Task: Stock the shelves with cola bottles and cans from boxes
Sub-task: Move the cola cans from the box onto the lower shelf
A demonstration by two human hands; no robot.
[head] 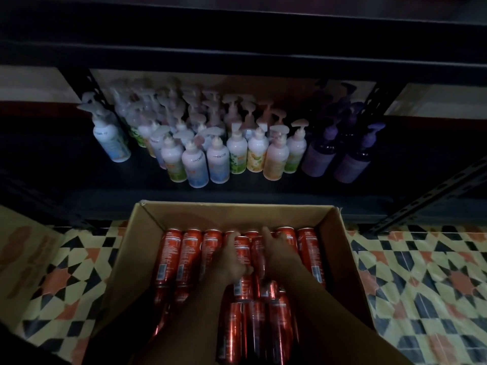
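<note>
Cola cans lie in box at 6 o'clock | left hand grips one can; right hand seemingly curls round another | risk: neighbouring cans roll, dim light spoils grip.

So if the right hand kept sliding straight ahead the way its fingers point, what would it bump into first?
Probably the far wall of the cardboard box, just past the red cans under the right hand; depth is unclear.

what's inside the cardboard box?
The cardboard box holds slim red cans lying on their sides in rows. The left hand grips one; the right hand rests on another. Arms cover some cans; the box bottom is hidden.
</note>
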